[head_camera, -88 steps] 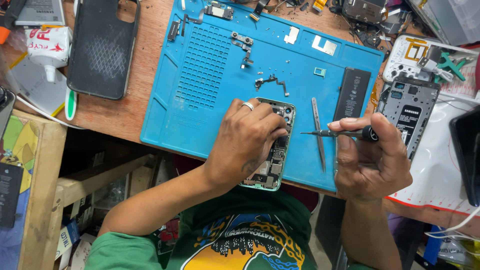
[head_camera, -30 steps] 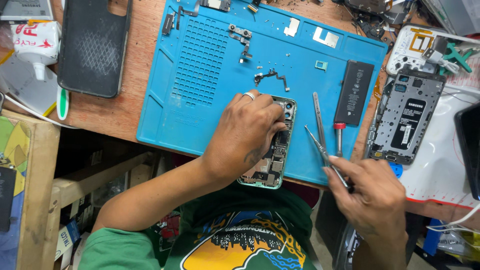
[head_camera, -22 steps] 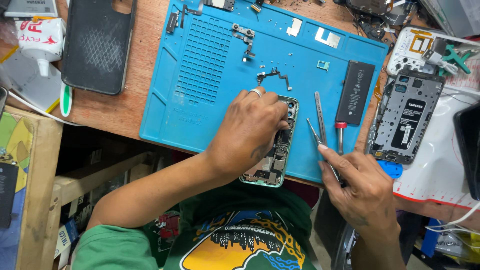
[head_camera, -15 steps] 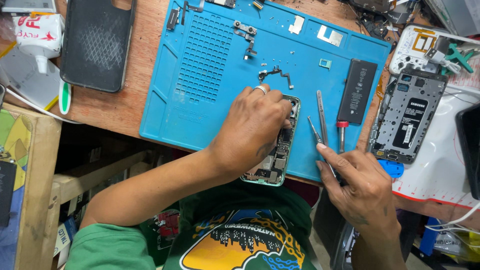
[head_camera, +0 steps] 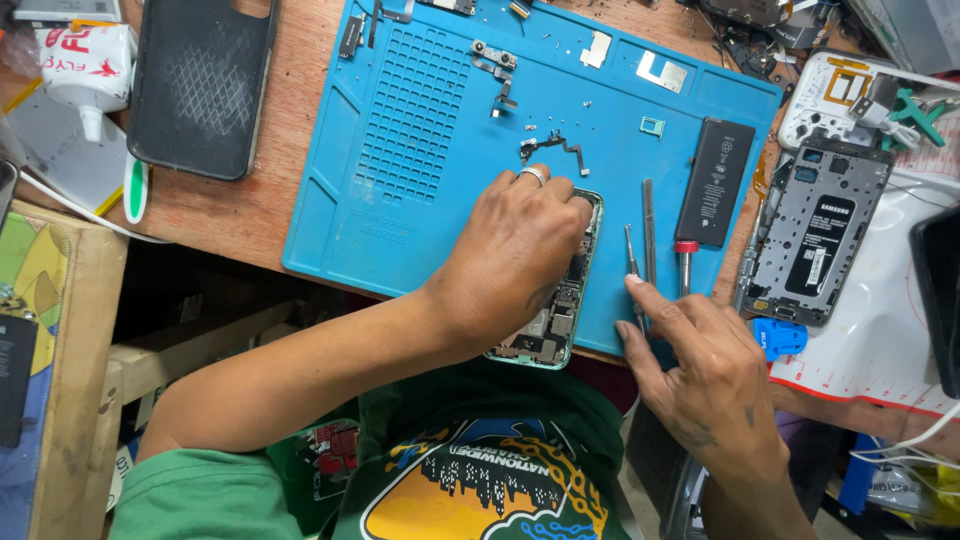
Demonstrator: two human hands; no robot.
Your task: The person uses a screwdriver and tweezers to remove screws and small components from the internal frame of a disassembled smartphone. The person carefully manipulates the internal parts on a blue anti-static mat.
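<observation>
An opened phone (head_camera: pixel 563 312) with its insides exposed lies at the near edge of the blue work mat (head_camera: pixel 420 150). My left hand (head_camera: pixel 515 250), a ring on one finger, lies over the phone's upper half, fingertips pressing at its top. My right hand (head_camera: pixel 700 375) is to the right, index finger and thumb pinching the lower end of thin tweezers (head_camera: pixel 631 258) that point up the mat beside the phone. A grey spudger (head_camera: pixel 648 225) and a red-collared screwdriver (head_camera: pixel 685 262) lie just right of the tweezers.
A black battery (head_camera: pixel 715 182), small brackets, screws and a flex cable (head_camera: pixel 552 150) lie on the mat. A second stripped phone frame (head_camera: pixel 825 232) lies to the right, beside a blue pick (head_camera: pixel 780 336). A black phone case (head_camera: pixel 203 85) and a glue bottle (head_camera: pixel 88 62) are at left.
The screwdriver my right hand held is now on the mat. The hand took the tweezers and brought them up beside the phone. My left hand stayed on the phone.
</observation>
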